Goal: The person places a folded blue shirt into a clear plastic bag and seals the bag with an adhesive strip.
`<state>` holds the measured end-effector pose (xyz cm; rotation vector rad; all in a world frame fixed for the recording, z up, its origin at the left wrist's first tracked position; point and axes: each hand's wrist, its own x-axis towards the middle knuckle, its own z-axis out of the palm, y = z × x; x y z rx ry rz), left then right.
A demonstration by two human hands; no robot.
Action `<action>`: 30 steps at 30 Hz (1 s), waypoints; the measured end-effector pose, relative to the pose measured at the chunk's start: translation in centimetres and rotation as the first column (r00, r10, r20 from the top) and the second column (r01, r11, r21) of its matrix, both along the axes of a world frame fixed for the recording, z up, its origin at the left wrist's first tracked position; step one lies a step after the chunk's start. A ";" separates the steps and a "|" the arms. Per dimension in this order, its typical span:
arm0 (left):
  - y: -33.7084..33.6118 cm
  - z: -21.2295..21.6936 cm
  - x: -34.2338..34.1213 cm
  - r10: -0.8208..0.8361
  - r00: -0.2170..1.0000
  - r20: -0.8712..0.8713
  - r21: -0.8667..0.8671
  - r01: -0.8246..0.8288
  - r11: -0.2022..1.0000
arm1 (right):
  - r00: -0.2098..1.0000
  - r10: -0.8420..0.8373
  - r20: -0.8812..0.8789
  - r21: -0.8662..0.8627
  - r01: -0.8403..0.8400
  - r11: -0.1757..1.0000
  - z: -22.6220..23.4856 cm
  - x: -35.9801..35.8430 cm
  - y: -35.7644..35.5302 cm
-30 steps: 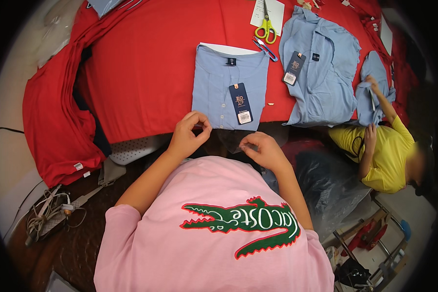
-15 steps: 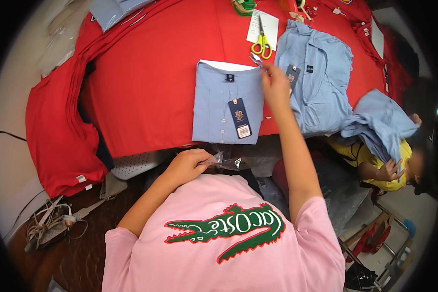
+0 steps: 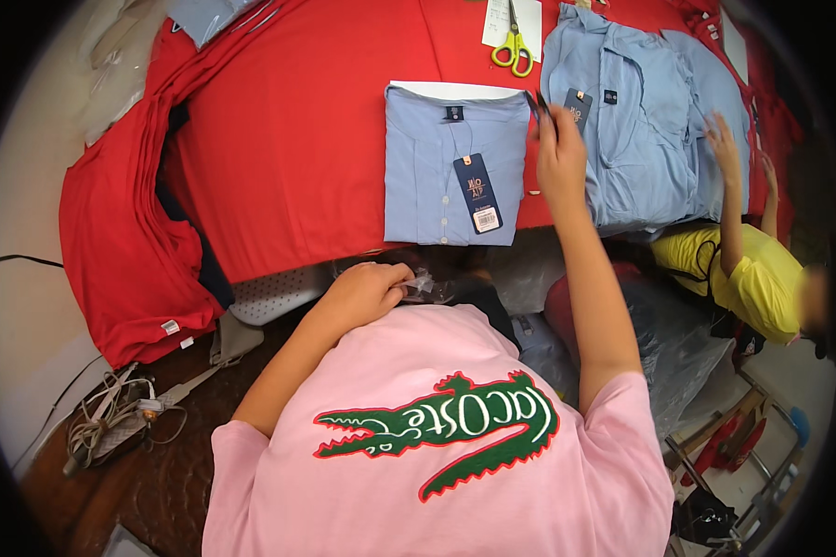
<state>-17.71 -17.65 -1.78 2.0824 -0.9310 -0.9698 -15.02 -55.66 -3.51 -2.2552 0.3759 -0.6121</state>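
A folded light blue shirt (image 3: 437,176) with a dark hang tag (image 3: 477,191) lies on the red cloth-covered table (image 3: 297,139). My right hand (image 3: 563,162) is stretched out over the shirt's right edge, with its fingers closed on a slim dark pen-like tool (image 3: 535,102). My left hand (image 3: 370,290) stays close to my body at the table's near edge and grips a crumpled piece of clear plastic (image 3: 429,284).
A pile of light blue shirts (image 3: 641,130) lies right of the folded one. Another person in a yellow top (image 3: 743,274) rests a hand (image 3: 721,139) on the pile. Yellow-green scissors (image 3: 514,48) lie on white paper. Red cloth (image 3: 130,241) hangs at the left, above cables (image 3: 111,422).
My right hand went from near my body out to the table, took the slim tool near the scissors and came back a little. The other person laid a blue shirt on the pile.
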 end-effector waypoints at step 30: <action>0.3 -2.4 0.0 -0.235 0.971 0.054 0.177 0.222 0.959 | 0.945 0.196 -0.263 0.351 -0.096 0.932 -5.1 -16.3 15.9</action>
